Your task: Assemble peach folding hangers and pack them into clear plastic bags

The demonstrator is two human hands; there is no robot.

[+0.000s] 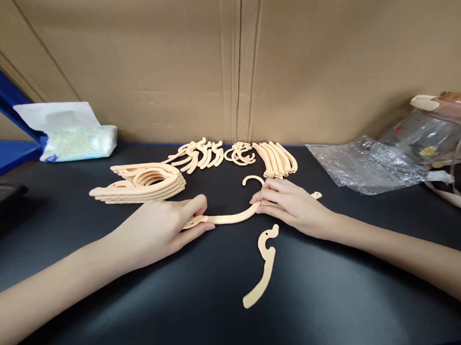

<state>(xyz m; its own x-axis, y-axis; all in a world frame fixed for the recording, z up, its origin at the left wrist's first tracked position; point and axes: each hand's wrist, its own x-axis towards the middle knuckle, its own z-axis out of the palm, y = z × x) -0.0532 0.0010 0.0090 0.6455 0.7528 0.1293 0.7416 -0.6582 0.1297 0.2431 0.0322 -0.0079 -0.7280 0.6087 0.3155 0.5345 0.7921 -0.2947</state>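
On the black counter (pixel 92 268), the left hand (pixel 160 230) pinches one end of a curved peach plastic hanger arm (pixel 227 218) between thumb and fingers. The right hand (pixel 291 203) presses down on the arm's other end, fingers closed over it, beside a small hook (pixel 252 180) that shows just past the fingertips. The arm lies flat near the counter's middle, spanning the gap between both hands. A second loose hanger arm (pixel 264 265) lies nearer the front edge, apart from both hands. A stack of assembled hangers (pixel 144 183) sits behind the left hand. Rows of loose parts (pixel 235 156) line the back edge, against a cardboard wall (pixel 237 58). A tissue pack (pixel 74 134) rests at the back left corner, crumpled clear plastic (pixel 367 165) at the back right.
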